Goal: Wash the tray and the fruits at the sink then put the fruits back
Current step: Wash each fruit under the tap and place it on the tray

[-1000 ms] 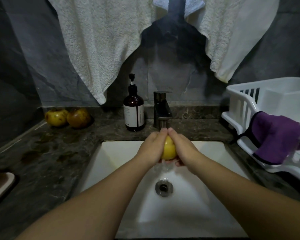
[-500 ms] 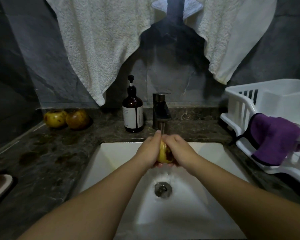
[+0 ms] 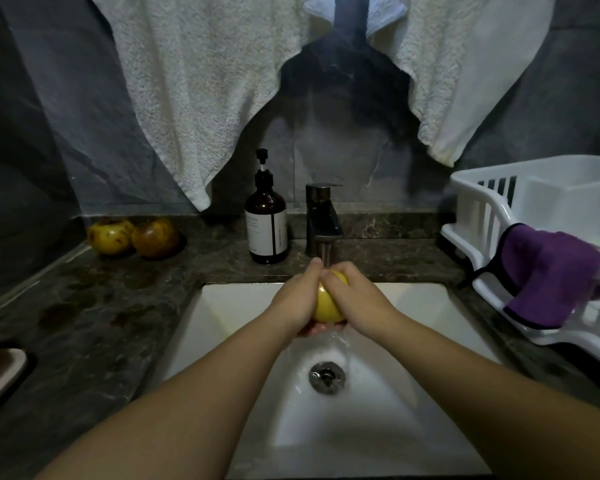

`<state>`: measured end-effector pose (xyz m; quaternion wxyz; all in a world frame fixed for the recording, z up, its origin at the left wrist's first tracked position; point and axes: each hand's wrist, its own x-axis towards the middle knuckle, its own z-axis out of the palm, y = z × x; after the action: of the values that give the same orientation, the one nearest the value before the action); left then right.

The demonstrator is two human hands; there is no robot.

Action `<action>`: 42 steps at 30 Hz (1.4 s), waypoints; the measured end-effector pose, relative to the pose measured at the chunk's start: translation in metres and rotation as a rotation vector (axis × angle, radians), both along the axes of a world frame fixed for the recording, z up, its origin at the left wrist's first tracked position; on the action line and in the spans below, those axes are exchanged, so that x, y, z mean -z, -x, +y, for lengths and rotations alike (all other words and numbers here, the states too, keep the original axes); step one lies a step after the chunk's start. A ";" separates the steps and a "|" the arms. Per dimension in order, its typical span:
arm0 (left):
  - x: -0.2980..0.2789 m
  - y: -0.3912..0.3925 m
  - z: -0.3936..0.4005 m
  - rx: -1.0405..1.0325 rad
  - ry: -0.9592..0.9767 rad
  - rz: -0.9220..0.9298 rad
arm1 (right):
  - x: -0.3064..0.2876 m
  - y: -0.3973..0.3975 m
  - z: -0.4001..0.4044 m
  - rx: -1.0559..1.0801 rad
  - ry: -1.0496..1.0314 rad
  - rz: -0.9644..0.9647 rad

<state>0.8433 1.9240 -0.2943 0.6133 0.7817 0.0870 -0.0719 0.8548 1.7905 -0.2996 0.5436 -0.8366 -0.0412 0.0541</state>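
Your sink [image 3: 222, 306] sits in the dark stone desk [image 3: 94, 323], faucet [image 3: 323, 220] running. Both your hands clasp one yellow fruit [image 3: 326, 306] under the stream: left hand [image 3: 295, 299] curled round its left side, right hand [image 3: 355, 299] wrapped over the top and right, likely so water reaches all round as you rub. Two more fruits [image 3: 132, 235] wait back-left on the desk. The tray [image 3: 0, 372] is cut off at the left edge; whatever sits on it is too dark to identify.

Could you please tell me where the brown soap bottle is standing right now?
In the head view, the brown soap bottle stands upright on the dark counter behind the sink, just left of the faucet.
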 end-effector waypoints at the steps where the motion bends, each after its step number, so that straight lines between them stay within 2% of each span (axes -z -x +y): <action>1: 0.000 0.000 0.001 -0.002 0.022 0.021 | 0.000 -0.001 0.000 0.010 0.008 -0.029; 5: 0.004 -0.001 0.002 -0.044 -0.063 -0.090 | -0.002 -0.002 0.004 0.012 -0.071 0.170; 8: 0.000 0.003 0.003 -0.019 0.069 0.039 | -0.001 -0.002 0.004 -0.007 0.068 -0.015; 12: 0.002 -0.001 0.004 -0.082 0.014 -0.062 | -0.004 -0.003 0.007 -0.001 -0.044 0.068; 15: -0.001 0.004 0.007 -0.070 0.178 0.071 | -0.004 -0.003 0.006 -0.049 0.085 -0.138; 16: -0.001 0.003 0.009 -0.071 0.163 0.072 | -0.003 -0.003 0.007 -0.070 0.085 -0.149; 18: 0.002 0.000 0.010 -0.090 0.029 -0.044 | -0.004 -0.002 0.010 -0.065 0.022 -0.021; 20: 0.002 0.002 0.009 -0.118 0.003 -0.091 | -0.003 -0.002 0.013 -0.006 -0.033 0.053; 23: -0.001 0.006 0.008 -0.069 0.114 0.042 | 0.000 -0.004 0.013 -0.046 0.064 -0.101; 26: 0.000 0.004 0.008 -0.095 0.021 -0.049 | -0.002 -0.006 0.014 -0.015 -0.021 0.012; 30: -0.003 0.007 0.006 -0.049 0.089 0.002 | -0.002 -0.005 0.014 -0.012 0.040 -0.119; 34: 0.001 0.005 0.005 -0.115 -0.041 -0.137 | -0.005 -0.005 0.017 0.020 -0.034 0.002; 37: -0.003 0.010 0.006 -0.058 0.106 -0.044 | 0.000 -0.007 0.017 0.027 0.113 -0.174; 41: -0.002 0.007 0.006 -0.098 0.043 -0.130 | 0.000 -0.006 0.018 0.012 -0.022 0.002; 42: -0.003 0.008 0.005 -0.084 0.069 -0.105 | -0.001 -0.007 0.017 0.025 0.007 -0.029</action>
<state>0.8355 1.9291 -0.2916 0.6462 0.7584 0.0849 -0.0078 0.8616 1.8073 -0.2987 0.5405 -0.8397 -0.0384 0.0351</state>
